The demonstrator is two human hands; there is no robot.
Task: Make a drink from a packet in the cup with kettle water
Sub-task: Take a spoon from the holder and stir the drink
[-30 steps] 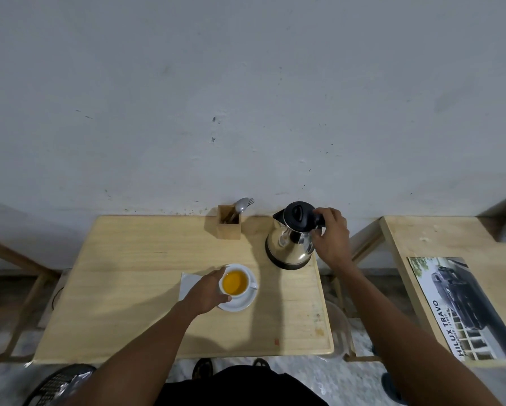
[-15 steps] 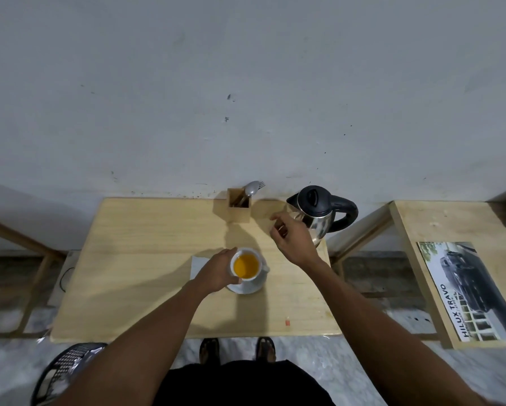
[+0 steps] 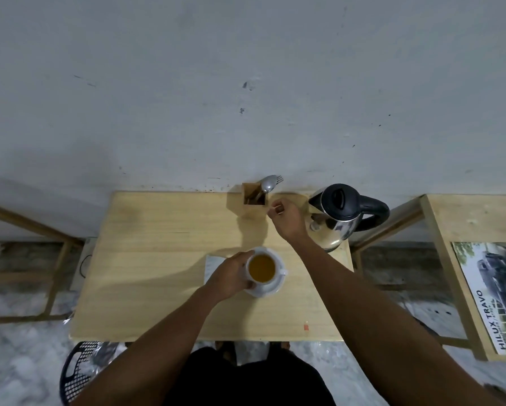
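A white cup (image 3: 262, 269) of amber drink stands on a white saucer (image 3: 271, 290) near the middle of the wooden table (image 3: 158, 259). My left hand (image 3: 229, 276) wraps the cup's left side. The steel kettle (image 3: 338, 215) with a black lid and handle stands at the table's back right. My right hand (image 3: 285, 218) hovers between the kettle and a wooden holder (image 3: 254, 196), fingers apart and empty, just right of the holder. A spoon (image 3: 268, 183) and a fork stick out of that holder. A pale packet (image 3: 213, 263) lies flat under my left hand.
A grey wall rises right behind the table. A second wooden table (image 3: 462, 224) at the right carries a car brochure (image 3: 492, 294). A black mesh basket (image 3: 82, 367) sits on the floor at the lower left. A wooden frame (image 3: 26, 227) stands at the left.
My right hand let go of the kettle handle and moved left toward the cutlery holder. The kettle stays on the table. My left hand kept its hold on the cup.
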